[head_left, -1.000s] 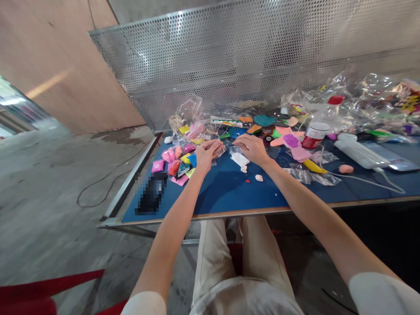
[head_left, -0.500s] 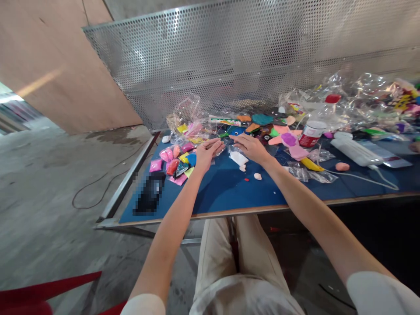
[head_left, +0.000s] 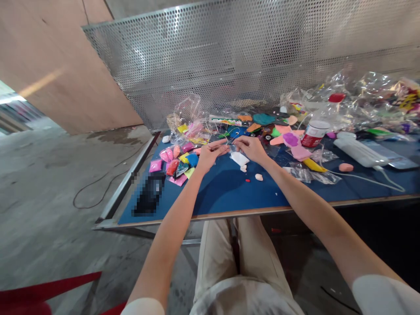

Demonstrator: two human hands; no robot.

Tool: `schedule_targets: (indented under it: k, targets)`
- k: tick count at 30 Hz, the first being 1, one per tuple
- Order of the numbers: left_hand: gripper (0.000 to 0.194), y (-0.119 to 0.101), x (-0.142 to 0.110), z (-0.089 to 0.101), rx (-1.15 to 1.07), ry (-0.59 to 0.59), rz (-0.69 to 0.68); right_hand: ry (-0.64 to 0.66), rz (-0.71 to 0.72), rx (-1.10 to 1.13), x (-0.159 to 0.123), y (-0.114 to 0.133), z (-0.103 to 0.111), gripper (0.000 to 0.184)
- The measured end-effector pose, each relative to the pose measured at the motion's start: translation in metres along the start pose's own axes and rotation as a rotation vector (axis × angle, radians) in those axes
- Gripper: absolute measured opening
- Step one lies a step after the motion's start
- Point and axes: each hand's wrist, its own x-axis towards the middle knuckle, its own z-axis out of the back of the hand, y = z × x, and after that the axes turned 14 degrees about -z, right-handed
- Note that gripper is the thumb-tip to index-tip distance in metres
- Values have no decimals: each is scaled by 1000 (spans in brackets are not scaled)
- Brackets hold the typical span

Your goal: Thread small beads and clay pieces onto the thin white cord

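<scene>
Both of my arms reach out over a blue table point(head_left: 226, 192). My left hand point(head_left: 210, 154) and my right hand point(head_left: 251, 148) meet at a small clear plastic packet point(head_left: 232, 147), fingers pinched on its two ends. Just below the right hand lies a white lump of clay point(head_left: 239, 159). Small white and red clay bits point(head_left: 259, 177) lie nearer the table's front edge. Left of my left hand sits a heap of coloured clay packets point(head_left: 177, 162), pink, orange, yellow and blue.
A perforated metal screen point(head_left: 246, 61) stands behind the table. Flat coloured clay shapes point(head_left: 288, 140), a red-capped bottle point(head_left: 320, 124), crumpled clear wrappers point(head_left: 367, 100) and a white device with a cable point(head_left: 356, 151) cover the right side. A dark blurred object point(head_left: 149, 197) lies front left.
My hands have drawn together at the clear packet; the right hand shifted left and its fingers closed on it. The left hand's fingers stretched toward the right hand.
</scene>
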Motion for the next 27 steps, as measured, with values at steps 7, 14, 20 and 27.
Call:
schedule_targets:
  k: [7, 14, 20, 27]
  targets:
    - [35, 0, 2, 3, 22, 42, -14, 71, -35, 94, 4, -1, 0, 42]
    - [24, 3, 5, 3, 20, -108, -37, 46, -88, 231, 2, 4, 3, 65]
    - [26, 8, 8, 1, 10, -241, -24, 159, -210, 407, 0, 1, -13, 63]
    - [27, 9, 4, -15, -121, -262, -56, 205, -189, 438, -3, 3, -50, 63]
